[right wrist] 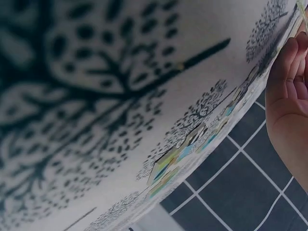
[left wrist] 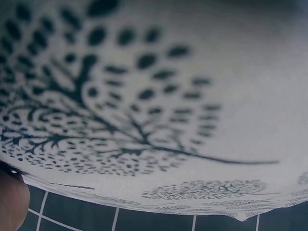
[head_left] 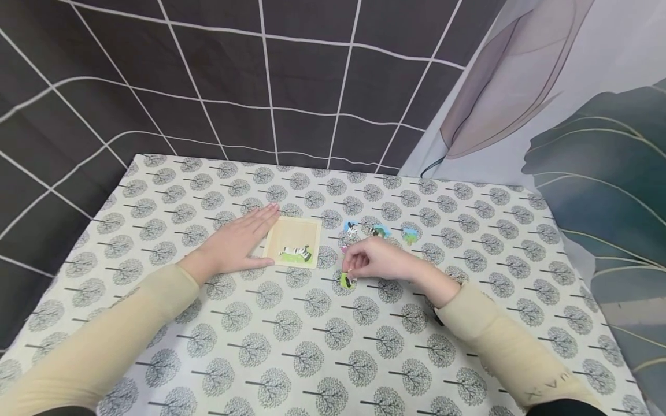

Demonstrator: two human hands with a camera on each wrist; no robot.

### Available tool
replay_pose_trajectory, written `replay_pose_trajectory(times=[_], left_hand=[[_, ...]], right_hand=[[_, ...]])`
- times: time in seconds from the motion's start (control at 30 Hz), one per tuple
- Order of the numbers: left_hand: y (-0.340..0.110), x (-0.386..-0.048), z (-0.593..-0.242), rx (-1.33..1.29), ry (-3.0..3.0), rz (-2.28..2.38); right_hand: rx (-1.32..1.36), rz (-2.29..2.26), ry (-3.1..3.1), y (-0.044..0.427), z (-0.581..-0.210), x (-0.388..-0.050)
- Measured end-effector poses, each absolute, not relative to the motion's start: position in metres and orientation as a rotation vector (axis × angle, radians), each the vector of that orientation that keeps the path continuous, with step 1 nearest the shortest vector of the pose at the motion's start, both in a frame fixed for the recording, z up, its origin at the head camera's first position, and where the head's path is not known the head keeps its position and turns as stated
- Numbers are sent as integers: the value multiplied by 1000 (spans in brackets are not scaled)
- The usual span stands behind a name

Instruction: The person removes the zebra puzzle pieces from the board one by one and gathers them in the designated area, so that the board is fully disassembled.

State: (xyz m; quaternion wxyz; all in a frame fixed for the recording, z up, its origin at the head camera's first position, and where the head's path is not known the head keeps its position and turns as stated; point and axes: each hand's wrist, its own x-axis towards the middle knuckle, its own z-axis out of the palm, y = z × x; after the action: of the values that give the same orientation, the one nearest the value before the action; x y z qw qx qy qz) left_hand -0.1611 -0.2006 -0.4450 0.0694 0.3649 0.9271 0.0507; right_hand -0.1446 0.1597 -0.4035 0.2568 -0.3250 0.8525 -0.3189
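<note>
A shallow square wooden puzzle tray (head_left: 292, 230) lies on the cloth, with zebra-and-grass puzzle pieces (head_left: 298, 254) along its lower edge. My left hand (head_left: 234, 241) rests at the tray's left side, fingers straight and thumb by its lower left corner. To the right of the tray, my right hand (head_left: 382, 259) pinches a green puzzle piece (head_left: 346, 282) with a dark mark, close to the cloth. In the right wrist view the right hand (right wrist: 291, 91) shows at the edge. The left wrist view catches only a sliver of the left hand (left wrist: 12, 202).
Beyond the right hand lie loose pieces: a zebra-head piece (head_left: 351, 227), a dark green and blue piece (head_left: 382, 230) and a tree piece (head_left: 410, 236). A pinkish bit is partly hidden by the fingers. A dark gridded curtain (head_left: 302, 75) hangs behind the table.
</note>
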Motion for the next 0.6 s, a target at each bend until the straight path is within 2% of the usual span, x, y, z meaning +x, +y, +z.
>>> replay_pose_trajectory(times=[0.6], left_hand=[[-201, -162, -445, 1085, 2783, 156]], right_hand=[[-1037, -763, 2481, 161, -406, -139]])
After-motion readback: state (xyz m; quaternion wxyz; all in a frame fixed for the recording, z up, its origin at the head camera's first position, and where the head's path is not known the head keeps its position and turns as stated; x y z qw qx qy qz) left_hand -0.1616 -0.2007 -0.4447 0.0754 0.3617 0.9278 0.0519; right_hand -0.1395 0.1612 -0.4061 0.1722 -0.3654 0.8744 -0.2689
